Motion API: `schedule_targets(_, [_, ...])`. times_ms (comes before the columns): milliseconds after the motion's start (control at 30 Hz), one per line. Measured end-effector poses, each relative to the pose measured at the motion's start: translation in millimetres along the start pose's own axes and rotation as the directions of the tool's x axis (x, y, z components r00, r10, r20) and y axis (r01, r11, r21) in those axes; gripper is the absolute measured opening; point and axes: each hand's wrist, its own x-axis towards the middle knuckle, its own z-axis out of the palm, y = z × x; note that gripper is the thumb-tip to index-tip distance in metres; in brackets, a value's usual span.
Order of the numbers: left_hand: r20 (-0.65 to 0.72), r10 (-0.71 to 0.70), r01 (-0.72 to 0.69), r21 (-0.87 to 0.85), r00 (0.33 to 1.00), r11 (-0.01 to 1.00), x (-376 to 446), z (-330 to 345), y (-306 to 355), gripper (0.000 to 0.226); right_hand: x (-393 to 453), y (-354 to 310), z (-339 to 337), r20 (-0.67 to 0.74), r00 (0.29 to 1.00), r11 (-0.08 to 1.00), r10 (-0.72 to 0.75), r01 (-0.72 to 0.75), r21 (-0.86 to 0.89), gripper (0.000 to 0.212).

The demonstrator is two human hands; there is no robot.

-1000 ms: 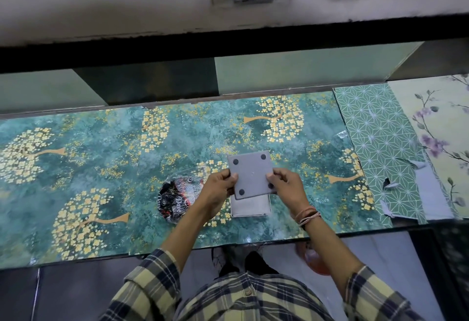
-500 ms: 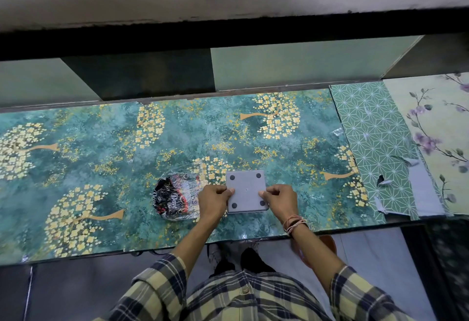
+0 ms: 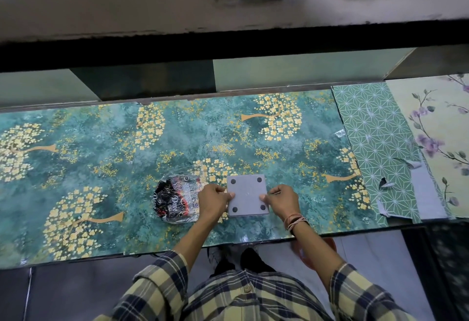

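A flat grey square slab [image 3: 247,195] with four dark round pads at its corners lies on the teal counter [image 3: 101,158], near the front edge. My left hand [image 3: 213,202] pinches its left edge, thumb on top and fingers curled. My right hand [image 3: 283,201] pinches its right edge the same way; threads are tied round that wrist. The second grey piece seen earlier beneath the slab is hidden now.
A clear plastic packet [image 3: 175,200] with black and red print lies just left of my left hand. Green patterned [image 3: 375,143] and floral sheets [image 3: 441,127] cover the counter's right end. A wall shelf recess runs behind. The counter's front edge is close to my body.
Both hands have lowered the tilted grey slab onto the second grey piece, so it now lies flat on the counter. The packet has not moved.
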Motion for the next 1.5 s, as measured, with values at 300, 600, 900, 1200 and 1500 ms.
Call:
schedule_targets(300, [0.068, -0.036, 0.031, 0.074, 0.997, 0.997, 11.5, 2.3, 9.3, 0.020, 5.7, -11.3, 9.8, -0.001, 1.000, 0.980, 0.002, -0.002, -0.200, 0.027])
schedule_targets(600, [0.254, -0.010, -0.014, 0.094, 0.967, 0.995, 3.8, -6.2, 2.4, 0.027, 10.4, -21.2, -7.5, 0.296, 0.948, 0.993, 0.116, -0.112, -0.030, 0.040])
schedule_targets(900, [0.081, 0.161, -0.102, -0.484, 0.984, 0.869, -14.6, -10.4, 16.8, 0.041, -1.3, -28.2, -21.8, 0.308, 0.948, 0.617, 0.078, -0.288, 0.732, 0.056])
schedule_targets(1200, [0.246, 0.069, 0.148, -0.758, 0.967, 0.636, -22.8, -25.1, 30.8, 0.028, -10.2, -23.0, -19.3, 0.168, 0.976, 0.552, -0.138, -0.065, 0.832, 0.015])
schedule_targets(1500, [0.349, 0.009, 0.290, -0.794, 0.937, 0.534, -23.6, -29.4, 17.1, 0.022, -12.0, -19.4, -12.4, 0.340, 0.924, 0.650, -0.175, -0.151, 0.745, 0.047])
